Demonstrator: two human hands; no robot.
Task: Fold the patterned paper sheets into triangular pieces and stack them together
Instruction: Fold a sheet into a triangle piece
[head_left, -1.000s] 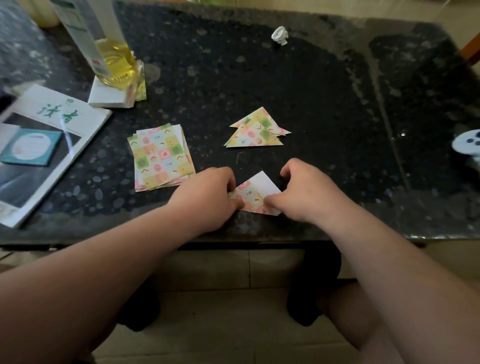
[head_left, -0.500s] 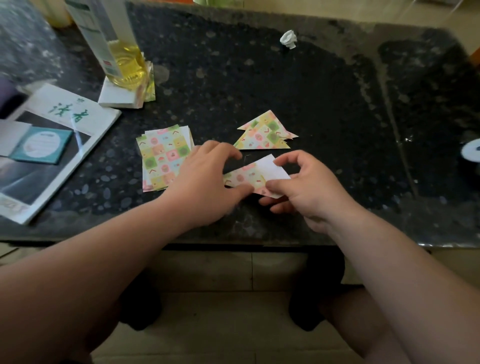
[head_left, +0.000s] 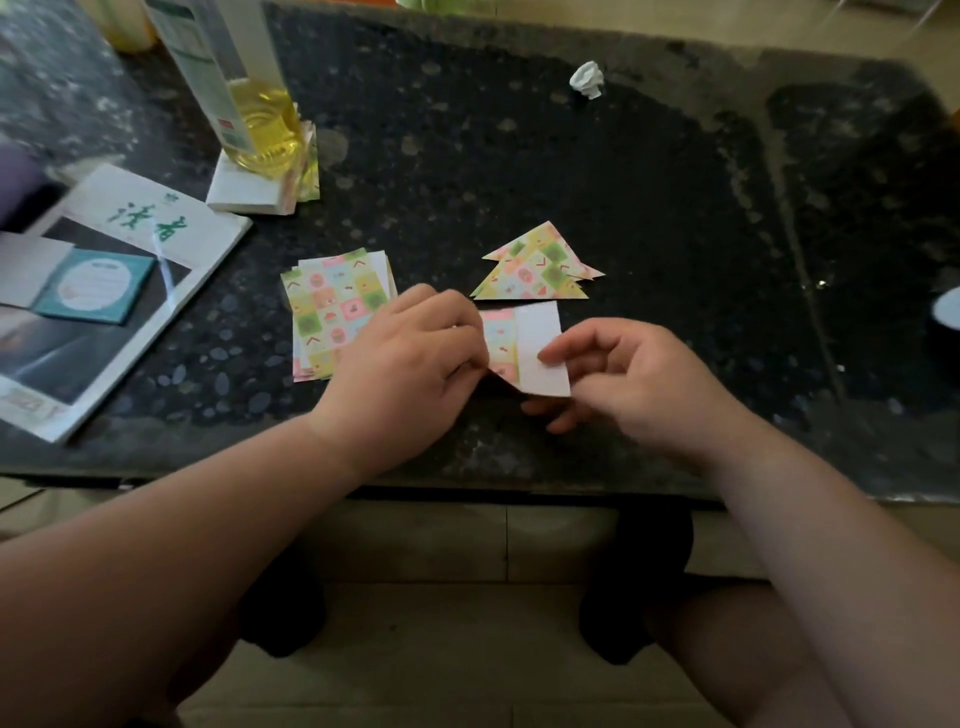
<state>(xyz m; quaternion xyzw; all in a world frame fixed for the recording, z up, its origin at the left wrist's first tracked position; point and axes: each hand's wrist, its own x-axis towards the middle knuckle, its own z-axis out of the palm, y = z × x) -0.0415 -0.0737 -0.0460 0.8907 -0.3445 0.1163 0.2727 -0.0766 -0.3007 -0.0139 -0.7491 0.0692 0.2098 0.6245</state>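
Note:
A partly folded patterned sheet (head_left: 524, 345) is lifted just above the dark table, its white back turned up on the right. My left hand (head_left: 410, 358) pinches its left side and my right hand (head_left: 623, 379) pinches its right edge between thumb and fingers. A stack of flat patterned sheets (head_left: 332, 306) lies to the left, partly under my left hand. A pile of folded triangles (head_left: 537, 267) lies just beyond the held sheet.
A magazine (head_left: 104, 291) with a teal card lies at the left. A bottle of yellow liquid (head_left: 244, 93) stands on a white pad at the back left. A crumpled white paper ball (head_left: 587, 78) sits far back. The table's front edge (head_left: 467, 483) is close to me.
The sheet was pressed flat near the table's front edge; both hands have lifted it and brought it further in, turning it so more of the white back shows.

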